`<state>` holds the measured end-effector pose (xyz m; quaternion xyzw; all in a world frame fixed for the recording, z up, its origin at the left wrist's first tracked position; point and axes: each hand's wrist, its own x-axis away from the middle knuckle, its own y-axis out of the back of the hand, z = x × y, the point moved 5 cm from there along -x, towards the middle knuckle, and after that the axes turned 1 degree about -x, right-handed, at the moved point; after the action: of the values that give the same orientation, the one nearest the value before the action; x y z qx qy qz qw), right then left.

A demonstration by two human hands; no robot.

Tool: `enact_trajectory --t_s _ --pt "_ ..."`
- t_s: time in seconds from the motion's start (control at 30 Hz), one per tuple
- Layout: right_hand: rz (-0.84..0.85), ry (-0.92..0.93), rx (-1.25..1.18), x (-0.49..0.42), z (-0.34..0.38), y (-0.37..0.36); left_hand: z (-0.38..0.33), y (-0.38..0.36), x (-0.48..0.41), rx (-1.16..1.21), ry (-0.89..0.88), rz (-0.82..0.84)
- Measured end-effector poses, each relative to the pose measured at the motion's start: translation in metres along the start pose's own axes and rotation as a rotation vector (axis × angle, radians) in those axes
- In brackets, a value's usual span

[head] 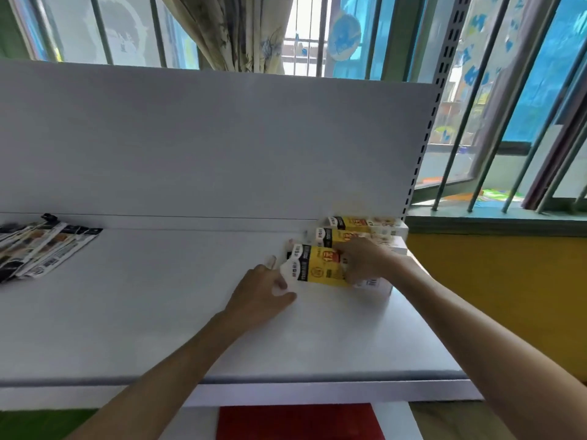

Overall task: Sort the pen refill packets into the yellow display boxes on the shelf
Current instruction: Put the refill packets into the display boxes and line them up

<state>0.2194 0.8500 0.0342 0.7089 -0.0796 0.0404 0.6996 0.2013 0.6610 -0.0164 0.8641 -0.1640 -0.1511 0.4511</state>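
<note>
Where the white shelf point(158, 312) meets its right end, three yellow display boxes lie in a row, one behind another. The rear display box point(365, 222) sits against the back panel point(222, 138). The middle display box point(328, 237) lies just in front of it. The nearest display box point(320, 268) lies foremost, yellow face up, its white end pointing left.

Left hand point(263, 292): placed at the white left end of the nearest display box, thumb along the near side and fingers point(280, 282) curled round the end, gripping it. One finger is raised beside the box's far corner.

Right hand point(362, 260): set on top of the same box towards its right part, fingers point(347, 275) bent down over the yellow face and holding it. Whether anything lies under this hand cannot be told; the picture is blurred there.

Pen refill packets point(41, 249): a loose fan of black-and-white strips, flat on the shelf at its far left, well apart from the boxes and both hands.

Surroundings: a patterned curtain point(232, 30) and window bars point(495, 106) stand behind the shelf unit, a yellow wall point(508, 296) to its right, and a red panel point(298, 422) shows below the shelf edge.
</note>
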Motion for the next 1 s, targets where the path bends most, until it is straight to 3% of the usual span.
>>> enact_trajectory --t_s 0.13,0.3,0.47,0.73,0.87,1.0 --pt "-0.097 0.047 0.027 -0.009 0.050 0.018 0.036 0.036 0.025 0.042 0.007 -0.072" --pt "-0.214 0.315 -0.408 -0.014 0.172 0.046 0.100 0.099 0.069 0.043 0.078 -0.201" --pt "-0.138 0.390 -0.687 -0.025 0.289 0.037 0.178 0.186 0.136 -0.054 0.210 -0.320" --pt "-0.142 0.548 -0.836 -0.015 0.475 0.006 0.288 0.284 0.262 -0.123 0.415 -0.481" --pt "-0.091 0.545 -0.816 -0.020 0.521 -0.016 0.326 0.303 0.287 -0.128 0.443 -0.487" --pt "-0.171 0.563 -0.765 -0.041 0.539 -0.004 0.353 0.310 0.272 -0.111 0.431 -0.491"
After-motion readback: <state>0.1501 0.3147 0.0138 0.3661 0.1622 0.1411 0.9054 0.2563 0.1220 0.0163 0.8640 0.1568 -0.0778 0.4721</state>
